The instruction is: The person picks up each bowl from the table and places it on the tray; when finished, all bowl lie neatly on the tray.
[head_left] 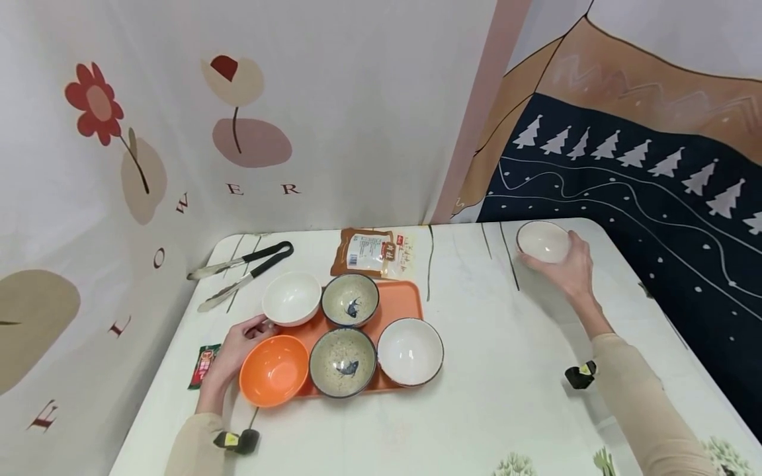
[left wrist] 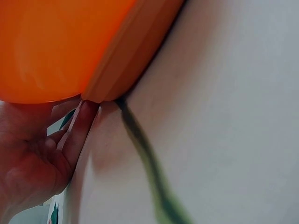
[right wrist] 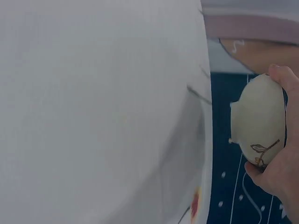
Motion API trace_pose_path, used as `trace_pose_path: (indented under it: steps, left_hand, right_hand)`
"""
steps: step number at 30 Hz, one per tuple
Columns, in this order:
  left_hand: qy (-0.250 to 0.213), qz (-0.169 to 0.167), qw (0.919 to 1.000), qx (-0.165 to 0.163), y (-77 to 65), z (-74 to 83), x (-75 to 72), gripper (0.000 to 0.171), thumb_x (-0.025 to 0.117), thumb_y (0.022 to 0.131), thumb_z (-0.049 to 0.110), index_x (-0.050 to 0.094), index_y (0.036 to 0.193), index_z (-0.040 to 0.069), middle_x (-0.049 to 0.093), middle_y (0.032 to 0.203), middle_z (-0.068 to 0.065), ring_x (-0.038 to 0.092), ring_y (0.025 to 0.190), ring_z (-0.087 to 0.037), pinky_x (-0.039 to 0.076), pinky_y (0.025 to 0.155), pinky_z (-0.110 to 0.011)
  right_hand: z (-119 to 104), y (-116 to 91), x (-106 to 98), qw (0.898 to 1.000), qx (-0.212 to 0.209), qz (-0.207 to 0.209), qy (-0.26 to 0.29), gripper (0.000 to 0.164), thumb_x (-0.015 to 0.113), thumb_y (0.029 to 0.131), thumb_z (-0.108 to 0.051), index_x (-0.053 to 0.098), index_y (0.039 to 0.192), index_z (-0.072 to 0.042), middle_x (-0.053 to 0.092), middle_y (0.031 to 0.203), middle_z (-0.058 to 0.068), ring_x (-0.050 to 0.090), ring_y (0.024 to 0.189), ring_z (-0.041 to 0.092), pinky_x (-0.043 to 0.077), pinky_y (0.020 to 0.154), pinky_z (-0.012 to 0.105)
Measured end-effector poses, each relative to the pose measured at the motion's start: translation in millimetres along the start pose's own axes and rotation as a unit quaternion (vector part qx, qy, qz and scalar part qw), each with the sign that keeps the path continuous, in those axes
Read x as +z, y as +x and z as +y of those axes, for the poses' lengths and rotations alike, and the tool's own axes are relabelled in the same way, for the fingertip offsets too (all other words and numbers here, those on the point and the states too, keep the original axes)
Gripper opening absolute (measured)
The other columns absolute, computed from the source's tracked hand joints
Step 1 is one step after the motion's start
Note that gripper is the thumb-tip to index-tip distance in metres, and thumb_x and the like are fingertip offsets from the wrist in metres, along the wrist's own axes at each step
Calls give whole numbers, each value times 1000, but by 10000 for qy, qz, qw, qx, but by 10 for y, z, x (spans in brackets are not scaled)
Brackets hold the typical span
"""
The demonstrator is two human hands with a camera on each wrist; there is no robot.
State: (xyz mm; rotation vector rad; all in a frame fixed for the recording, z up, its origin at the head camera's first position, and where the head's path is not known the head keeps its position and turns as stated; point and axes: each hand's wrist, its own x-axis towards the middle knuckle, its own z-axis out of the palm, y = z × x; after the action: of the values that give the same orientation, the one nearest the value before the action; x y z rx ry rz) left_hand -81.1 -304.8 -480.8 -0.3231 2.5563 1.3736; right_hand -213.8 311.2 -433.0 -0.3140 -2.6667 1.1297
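Observation:
My right hand (head_left: pixel 565 268) grips a white bowl (head_left: pixel 543 241) with a thin dark rim, at the far right of the table. In the right wrist view a brown sprig decorates the outside of this bowl (right wrist: pixel 261 121), with thumb and fingers on opposite sides. My left hand (head_left: pixel 238 347) holds the left edge of the orange tray (head_left: pixel 407 297), its fingertips partly hidden. Above that hand in the left wrist view hangs the rim of the orange bowl (left wrist: pixel 56 51). On the tray sit the white bowl (head_left: pixel 292 299), two fish-patterned bowls (head_left: pixel 344 362) and a dark-rimmed white bowl (head_left: pixel 411 352).
Black-handled tongs (head_left: pixel 247 271) lie at the back left. A brown and clear food packet (head_left: pixel 372 253) lies behind the tray. Beside my left hand is a small green and red packet (head_left: pixel 204 365). Printed curtains (head_left: pixel 357 132) border the table's back and sides.

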Motion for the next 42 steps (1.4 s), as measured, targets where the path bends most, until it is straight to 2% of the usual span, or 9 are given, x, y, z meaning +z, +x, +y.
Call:
trace_pose_path:
  steps: [5,12,23,34,42]
  left_hand:
    - [7,39,10000,-14,-18,-3,8,54,58,104,26,44,153,7,58,117,-14,50,103,-24,47,76,-21]
    - [15,45,10000,-29,-12,4,11,54,57,104,26,44,153,7,57,118,-14,50,104,-25,47,77,-21]
    - [-4,-4,10000,11,12,-11,-8,55,57,105,28,44,153,7,57,117,-14,50,104,-24,48,77,-22]
    - [40,30,9996,261,23,-30,-21,54,59,104,30,48,150,4,60,113,-13,52,97,-18,48,75,-21]
    - [101,13,9998,196,34,-35,-26,57,59,104,32,46,152,5,59,113,-12,51,99,-20,47,76,-22]
  right_hand:
    - [-225,-86,169,9996,-159,-235,-51,121,83,75,-54,15,161,-3,26,159,28,34,142,48,34,112,65]
    - [-481,-231,435,9964,-694,-475,84,118,87,72,-50,23,159,-2,36,152,27,40,137,47,38,110,64]
    - [-876,-545,849,9863,-1118,-1136,420,122,91,66,-48,25,159,-6,36,155,23,41,139,42,37,111,63]
    - [-1075,-789,1210,9697,-1345,-1918,688,121,92,63,-48,28,158,-7,40,153,20,46,136,41,41,109,61]
    - [-1144,-901,1386,9578,-1398,-2424,659,122,91,63,-51,29,158,-8,37,156,19,45,139,39,40,110,59]
